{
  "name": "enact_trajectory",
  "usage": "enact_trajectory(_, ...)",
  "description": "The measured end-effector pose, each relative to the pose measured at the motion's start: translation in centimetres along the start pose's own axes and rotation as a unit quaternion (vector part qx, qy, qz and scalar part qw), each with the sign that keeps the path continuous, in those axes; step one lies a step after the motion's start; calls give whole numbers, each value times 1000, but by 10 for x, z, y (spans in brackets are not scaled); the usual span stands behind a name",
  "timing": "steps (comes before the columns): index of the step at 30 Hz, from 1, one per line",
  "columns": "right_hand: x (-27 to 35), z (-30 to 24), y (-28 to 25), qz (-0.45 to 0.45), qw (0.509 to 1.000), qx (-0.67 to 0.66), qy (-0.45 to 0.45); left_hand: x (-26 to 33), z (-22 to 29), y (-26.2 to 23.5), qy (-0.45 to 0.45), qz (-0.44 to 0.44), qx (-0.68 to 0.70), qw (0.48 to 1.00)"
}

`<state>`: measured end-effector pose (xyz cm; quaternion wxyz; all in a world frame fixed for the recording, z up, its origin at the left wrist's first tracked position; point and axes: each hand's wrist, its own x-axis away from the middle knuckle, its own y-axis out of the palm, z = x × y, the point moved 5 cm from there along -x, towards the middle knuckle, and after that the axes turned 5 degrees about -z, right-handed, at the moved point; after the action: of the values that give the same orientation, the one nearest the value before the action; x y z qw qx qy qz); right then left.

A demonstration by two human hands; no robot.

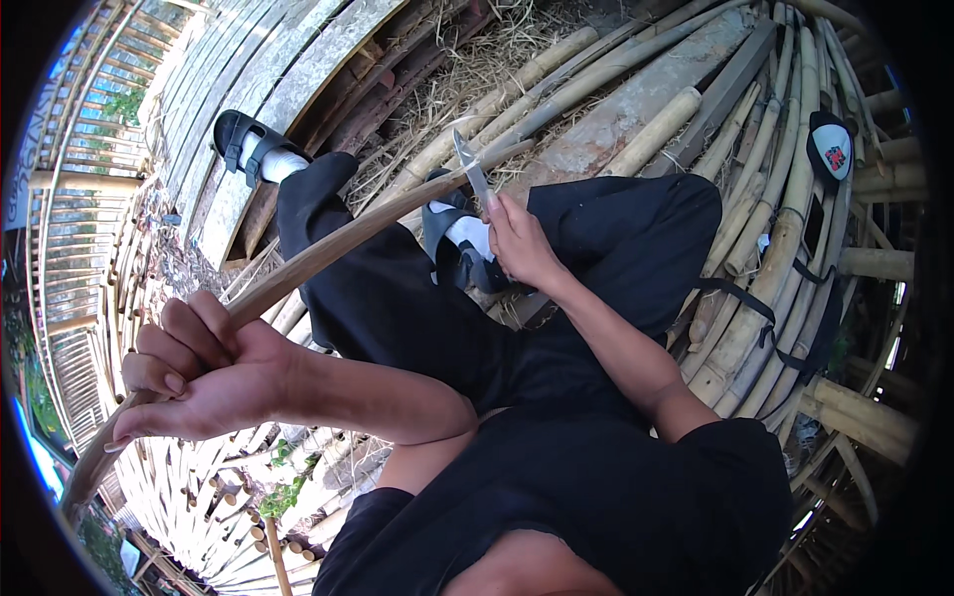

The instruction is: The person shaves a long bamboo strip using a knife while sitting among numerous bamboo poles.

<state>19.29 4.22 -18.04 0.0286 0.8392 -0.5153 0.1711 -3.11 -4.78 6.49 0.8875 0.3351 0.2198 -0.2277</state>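
Note:
My left hand (204, 372) is wrapped round a long, slightly curved wooden stick (338, 243) near its lower left part. The stick runs up and to the right across my lap, over one knee, and tapers to a point at its far end. In my right hand (522, 241) is a knife (476, 177), its pale blade pointing up and away from me. The blade crosses the stick close to its tapered end and appears to touch it. Most of the knife's handle is hidden inside my fingers.
I sit on bamboo poles (785, 199), legs bent, with black sandals (253, 144) on my feet. Weathered planks (238, 79) lie at the far left, dry straw (477, 70) beyond my feet. A dark pouch with a strap (830, 149) rests at right; a bamboo fence (84, 219) stands left.

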Motion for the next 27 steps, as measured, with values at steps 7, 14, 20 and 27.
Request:
enact_trajectory(7, 0, -17, 25, -137, 956, -242, 93, 0, -2, -4, 5, 13, -5, 1000)
enact_trajectory(14, -23, -22, 14, -38, 993, -53, 100, 0, -1, -2, 3, 10, 6, 1000)
enact_trajectory(20, -49, -30, 11, 72, 991, 94, 66, 1, -1, 1, -4, -13, 36, 999)
enact_trajectory(27, -39, -29, 13, 26, 985, -131, 110, 0, -2, 1, -6, -7, 28, 1000)
